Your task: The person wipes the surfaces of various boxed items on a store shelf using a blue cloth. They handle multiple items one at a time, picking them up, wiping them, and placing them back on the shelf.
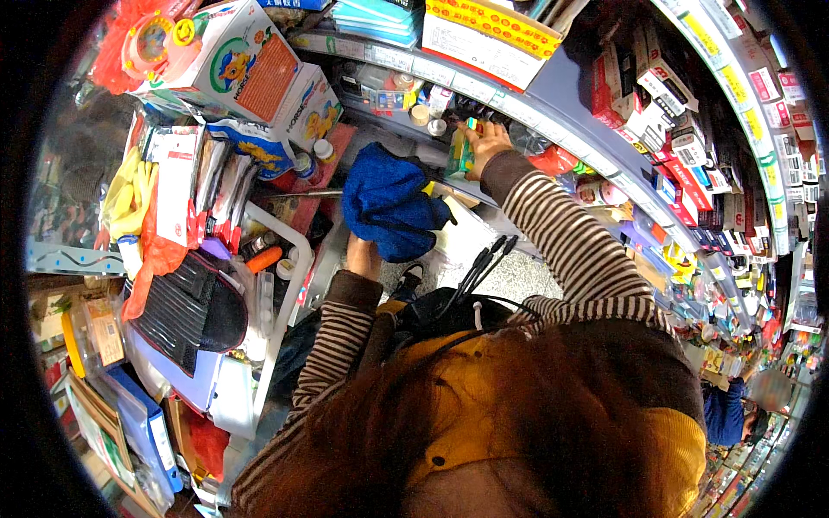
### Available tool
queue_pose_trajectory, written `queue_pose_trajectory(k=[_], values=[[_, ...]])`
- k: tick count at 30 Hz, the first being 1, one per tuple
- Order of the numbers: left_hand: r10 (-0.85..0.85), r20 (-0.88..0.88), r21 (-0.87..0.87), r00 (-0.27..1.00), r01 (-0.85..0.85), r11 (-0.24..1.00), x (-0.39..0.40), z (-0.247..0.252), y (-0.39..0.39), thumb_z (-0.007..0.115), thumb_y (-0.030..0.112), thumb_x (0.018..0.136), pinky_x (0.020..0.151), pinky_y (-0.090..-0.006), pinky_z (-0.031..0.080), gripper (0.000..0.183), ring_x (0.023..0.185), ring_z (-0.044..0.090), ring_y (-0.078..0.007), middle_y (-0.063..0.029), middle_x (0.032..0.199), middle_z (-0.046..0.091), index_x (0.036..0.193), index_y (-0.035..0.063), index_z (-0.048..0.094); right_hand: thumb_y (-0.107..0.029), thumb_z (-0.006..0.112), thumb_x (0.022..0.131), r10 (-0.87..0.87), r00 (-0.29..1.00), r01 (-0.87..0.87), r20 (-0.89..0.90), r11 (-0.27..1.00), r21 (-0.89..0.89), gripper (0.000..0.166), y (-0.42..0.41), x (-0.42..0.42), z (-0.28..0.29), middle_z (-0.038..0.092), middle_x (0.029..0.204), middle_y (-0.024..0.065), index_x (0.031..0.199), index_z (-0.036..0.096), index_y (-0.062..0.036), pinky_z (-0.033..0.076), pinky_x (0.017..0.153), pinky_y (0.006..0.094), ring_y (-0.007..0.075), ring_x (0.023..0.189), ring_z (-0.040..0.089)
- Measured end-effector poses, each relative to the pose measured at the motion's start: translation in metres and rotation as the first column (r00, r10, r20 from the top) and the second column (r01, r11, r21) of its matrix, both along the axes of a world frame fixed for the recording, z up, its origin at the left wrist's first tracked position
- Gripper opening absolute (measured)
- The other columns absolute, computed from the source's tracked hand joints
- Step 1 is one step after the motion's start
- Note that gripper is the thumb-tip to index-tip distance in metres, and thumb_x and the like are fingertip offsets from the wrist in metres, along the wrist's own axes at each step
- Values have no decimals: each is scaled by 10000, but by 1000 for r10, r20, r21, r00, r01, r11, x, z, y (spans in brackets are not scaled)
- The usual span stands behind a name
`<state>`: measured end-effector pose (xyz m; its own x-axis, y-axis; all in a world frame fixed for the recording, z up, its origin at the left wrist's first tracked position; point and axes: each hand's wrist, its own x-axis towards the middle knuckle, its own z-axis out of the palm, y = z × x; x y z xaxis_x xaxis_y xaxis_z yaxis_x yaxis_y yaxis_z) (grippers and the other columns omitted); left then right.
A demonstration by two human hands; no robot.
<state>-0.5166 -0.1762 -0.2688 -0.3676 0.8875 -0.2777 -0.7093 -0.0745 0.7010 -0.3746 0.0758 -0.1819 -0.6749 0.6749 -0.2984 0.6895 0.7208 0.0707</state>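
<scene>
A crumpled blue cloth [388, 201] hangs over my left hand [364, 254], which grips it from below; the cloth hides most of the fingers. My right hand [489, 146] reaches to the lower shelf [382, 133] and has its fingers around a small green and yellow box [458, 155]. Just left of that box stand a white-capped bottle [437, 127] and a small jar with a cream lid [419, 115].
Above the shelf runs a curved price-label strip [479, 84]. Cartons with horse pictures [246, 71] are stacked at the upper left. A white-framed rack [295, 249] holds mixed goods on the left. Boxed goods [673, 129] fill the right shelf. Another person [724, 414] is far right.
</scene>
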Motion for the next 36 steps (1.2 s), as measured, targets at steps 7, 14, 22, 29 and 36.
queue_pose_trajectory(k=[7, 14, 22, 29, 36], values=[[-76, 16, -81, 997, 77, 994, 22, -22, 38, 548, 478, 850, 984, -452, 358, 672, 1230, 396, -248, -68, 1354, 403, 1380, 152, 295, -387, 731, 663, -40, 978, 71, -204, 987, 148, 944, 11, 9, -31, 226, 1418, 230, 1415, 207, -161, 190, 1074, 493, 361, 1303, 255], [-108, 5, -213, 994, 107, 971, 39, -27, 77, 545, 472, 854, 982, -457, 354, 683, 1235, 388, -259, -73, 1363, 389, 1392, 157, 265, -70, 662, 663, 0, 943, 26, -333, 997, 74, 843, 20, 32, -43, 263, 1406, 219, 1399, 258, -143, 312, 1028, 455, 388, 1248, 337], [-139, -18, -281, 990, 129, 951, 53, -24, 85, 542, 465, 858, 980, -463, 349, 698, 1240, 379, -271, -79, 1372, 374, 1405, 163, 231, -146, 667, 657, -139, 767, -46, -626, 962, -270, 673, 23, 49, -30, 362, 1351, 229, 1294, 452, -109, 311, 1043, 403, 379, 1234, 370], [-157, -58, -322, 986, 131, 938, 52, -32, 87, 539, 458, 862, 978, -469, 345, 711, 1244, 372, -282, -84, 1381, 361, 1417, 169, 202, -329, 730, 657, 315, 841, -355, -440, 935, -9, 672, -46, 17, 10, 432, 1307, 206, 1269, 489, -193, 334, 1005, 463, 407, 1179, 411], [-192, -106, -374, 976, 140, 917, 55, -33, 93, 536, 452, 865, 977, -474, 341, 726, 1248, 364, -293, -90, 1389, 348, 1429, 174, 172, 90, 542, 639, 16, 614, -241, -789, 956, -169, 330, -54, 37, 20, 557, 938, 94, 920, 565, -82, 434, 856, 369, 287, 947, 518]])
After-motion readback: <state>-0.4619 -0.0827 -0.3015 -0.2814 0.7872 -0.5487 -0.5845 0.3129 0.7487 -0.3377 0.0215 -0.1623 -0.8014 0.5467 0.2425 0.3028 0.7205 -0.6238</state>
